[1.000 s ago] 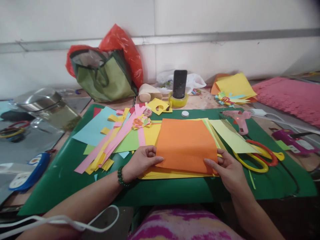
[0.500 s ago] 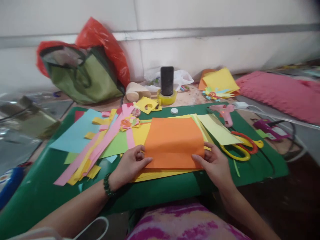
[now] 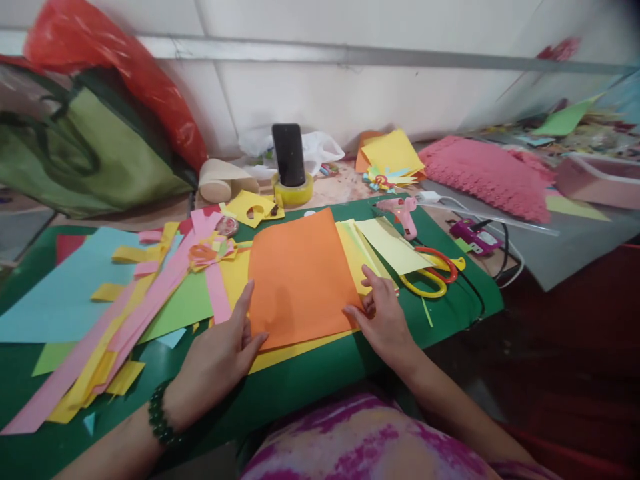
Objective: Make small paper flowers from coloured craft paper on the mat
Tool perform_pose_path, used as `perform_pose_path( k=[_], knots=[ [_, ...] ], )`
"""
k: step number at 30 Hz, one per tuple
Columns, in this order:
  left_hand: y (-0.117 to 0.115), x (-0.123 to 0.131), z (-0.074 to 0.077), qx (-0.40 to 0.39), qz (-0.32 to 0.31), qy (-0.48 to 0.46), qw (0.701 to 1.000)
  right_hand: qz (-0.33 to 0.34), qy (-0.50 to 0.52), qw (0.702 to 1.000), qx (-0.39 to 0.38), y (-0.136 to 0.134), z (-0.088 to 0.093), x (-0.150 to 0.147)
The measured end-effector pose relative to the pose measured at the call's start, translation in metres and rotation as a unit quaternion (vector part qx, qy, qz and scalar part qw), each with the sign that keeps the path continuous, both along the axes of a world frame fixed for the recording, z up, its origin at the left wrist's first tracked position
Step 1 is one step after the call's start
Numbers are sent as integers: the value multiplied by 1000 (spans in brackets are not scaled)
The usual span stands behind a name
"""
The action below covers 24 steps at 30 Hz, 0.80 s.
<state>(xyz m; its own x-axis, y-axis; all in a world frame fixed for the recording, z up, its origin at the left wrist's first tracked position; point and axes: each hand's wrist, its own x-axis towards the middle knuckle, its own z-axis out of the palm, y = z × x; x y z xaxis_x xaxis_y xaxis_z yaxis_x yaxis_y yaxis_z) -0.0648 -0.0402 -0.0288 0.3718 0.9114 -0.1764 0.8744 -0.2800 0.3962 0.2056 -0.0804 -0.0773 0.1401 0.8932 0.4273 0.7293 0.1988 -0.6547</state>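
A sheet of orange paper (image 3: 300, 280) lies over yellow sheets (image 3: 300, 350) on the green mat, slightly bowed. Along its left edge is my left hand (image 3: 217, 353), index finger stretched out and thumb resting on the near left corner. At the near right corner my right hand (image 3: 387, 320) touches the paper with its thumb; its fingers are spread beyond the edge, over the yellow paper. Pink and yellow paper strips (image 3: 150, 313) and a paper flower (image 3: 210, 252) are left of the sheet. Right of it, scissors (image 3: 425, 283) lie partly under a pale yellow sheet (image 3: 393, 245).
A pink glue gun (image 3: 403, 215) lies at the mat's (image 3: 305, 393) back right, near a purple power adapter (image 3: 477, 237) with cables. Behind stand a phone (image 3: 289, 155) on a yellow tape roll (image 3: 295, 192) and a green bag (image 3: 120, 140). A pink cushion (image 3: 490, 170) is farther right.
The view has turned right. The orange paper has flattened and swung slightly, its far edge now higher on the right. Both hands have loosened from their pinch, fingers spreading along its edges.
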Motion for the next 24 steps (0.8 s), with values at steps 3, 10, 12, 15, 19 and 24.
perform_pose_path(
  k=[3, 10, 12, 15, 19, 24],
  knots=[
    [-1, -4, 0, 67, -37, 45, 996, -6, -45, 999, -1, 0, 2, 3],
    [2, -3, 0, 276, -325, 96, 900, -18, -150, 988, -19, 0, 2, 15],
    [1, -3, 1, 258, -387, 104, 879, -8, -161, 987, -14, 1, 1, 16],
    [-4, -6, 4, 256, -415, 114, 866, 2, -177, 984, -2, 2, -2, 18],
    [-16, -12, 5, 242, -407, 112, 873, 8, -221, 974, 40, 3, 3, 20],
    [-23, -13, 3, 231, -388, 100, 887, 168, -306, 932, 103, 3, 28, 1]
  ],
)
